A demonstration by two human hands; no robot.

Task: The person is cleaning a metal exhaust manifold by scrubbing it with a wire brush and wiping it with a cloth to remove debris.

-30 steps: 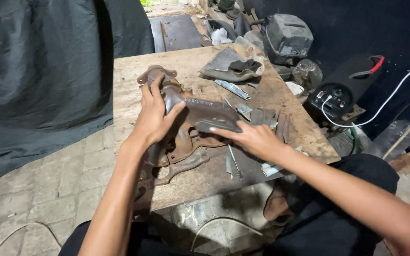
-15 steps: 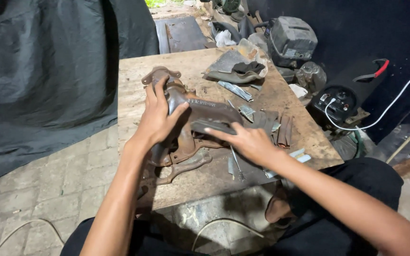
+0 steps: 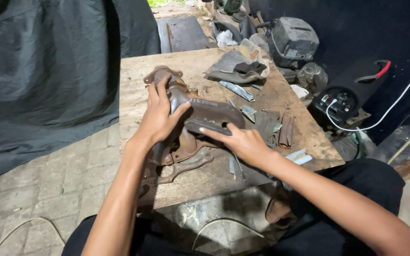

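Observation:
A rusty cast-metal exhaust manifold (image 3: 200, 114) with a grey heat shield lies on a low wooden table (image 3: 134, 80). My left hand (image 3: 160, 114) grips its upper left part, fingers wrapped over the pipe. My right hand (image 3: 243, 142) rests on the shield's lower right edge, fingers stretched out flat against it. A flat rusty flange plate (image 3: 183, 167) juts out below the manifold toward me.
Crumpled grey metal pieces (image 3: 236, 68), a shiny strip (image 3: 237, 90) and small scraps lie on the table's far and right side. Machine parts (image 3: 293, 40), a black device with a white cable (image 3: 340, 102) and red-handled pliers (image 3: 373, 73) sit to the right. A dark tarp (image 3: 39, 71) hangs left.
Both hands stay on the manifold. My right hand has slid slightly left along the shield's edge, and my left hand's grip has shifted a little on the pipe.

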